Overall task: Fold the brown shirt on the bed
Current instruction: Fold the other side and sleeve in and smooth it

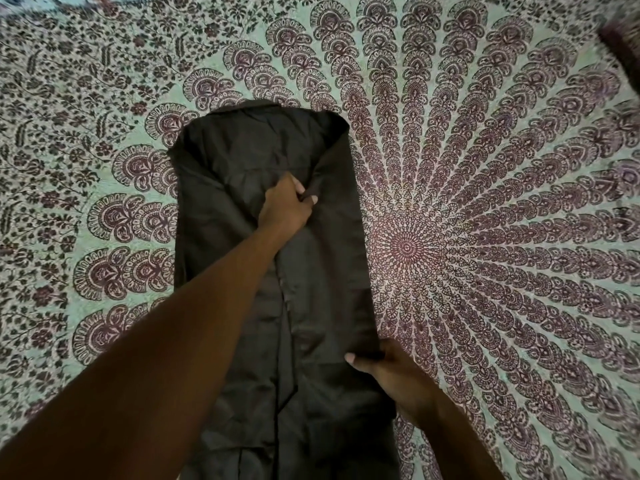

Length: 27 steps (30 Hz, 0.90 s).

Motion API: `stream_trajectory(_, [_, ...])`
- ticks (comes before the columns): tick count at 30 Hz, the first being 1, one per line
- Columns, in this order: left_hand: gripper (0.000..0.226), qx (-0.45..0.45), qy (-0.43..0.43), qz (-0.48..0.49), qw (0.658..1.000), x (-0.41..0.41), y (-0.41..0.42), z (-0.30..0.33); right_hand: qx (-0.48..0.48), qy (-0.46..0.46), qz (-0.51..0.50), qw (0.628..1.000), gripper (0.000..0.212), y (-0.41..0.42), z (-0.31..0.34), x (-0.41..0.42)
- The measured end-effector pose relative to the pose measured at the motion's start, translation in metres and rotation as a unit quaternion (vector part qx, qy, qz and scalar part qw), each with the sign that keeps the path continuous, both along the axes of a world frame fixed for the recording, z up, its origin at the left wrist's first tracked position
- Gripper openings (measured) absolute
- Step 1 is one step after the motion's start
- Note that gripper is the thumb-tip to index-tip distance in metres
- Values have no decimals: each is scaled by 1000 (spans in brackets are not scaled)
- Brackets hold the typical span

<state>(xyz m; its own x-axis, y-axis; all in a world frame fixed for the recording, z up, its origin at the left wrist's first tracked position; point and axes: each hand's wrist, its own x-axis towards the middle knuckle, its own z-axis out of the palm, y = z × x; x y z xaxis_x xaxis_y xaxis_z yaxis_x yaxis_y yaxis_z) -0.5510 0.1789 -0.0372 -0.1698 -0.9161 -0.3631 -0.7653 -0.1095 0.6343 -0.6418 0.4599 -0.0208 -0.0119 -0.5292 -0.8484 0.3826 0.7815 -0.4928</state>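
L hand (285,204) pinches brown shirt (242,161) mid-fold, R hand (384,362) grips its right edge, on patterned bedsheet (485,168).

Count: one shirt (249,174) is seen, dark brown, laid lengthwise. One bedsheet (485,202) is seen under it, printed with one round medallion (408,249). Two hands are counted: one left hand (285,206) and one right hand (391,367), each gripping a fold of the shirt. Two bare forearms are seen. One dark object (623,46) is partly seen at the top right edge; its kind cannot be told.
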Motion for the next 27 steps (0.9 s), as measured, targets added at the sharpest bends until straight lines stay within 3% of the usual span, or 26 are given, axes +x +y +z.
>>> stream_trajectory(2, [37, -6, -24, -20, 999, 1, 5, 6, -28, 27, 38, 999, 25, 6, 1, -3])
stream_trajectory(5, [60, 23, -144, -85, 986, 4, 9, 18, -68, 47, 121, 989, 48, 17, 6, -11])
stream_trajectory(7, [72, 44, -180, -106, 977, 5, 12, 26, -75, 53, 154, 984, 47, 24, 7, -13])
stream_trajectory(12, [52, 22, -121, -103, 987, 24, 18, 26, -70, 29, 52, 996, 29, 36, 7, -1])
stream_trajectory(16, [54, -39, -92, -111, 989, 35, 35, 27, -91, 79, 65, 991, 24, 42, 4, 9])
stream_trajectory(23, [63, -82, -53, -92, 991, 61, 87, 22, -162, 86, 120, 976, 69, 56, 10, 22])
stream_trajectory(27, [51, -139, -27, -51, 989, 77, 133, 21, -139, 78, 73, 985, 45, 70, 20, 29])
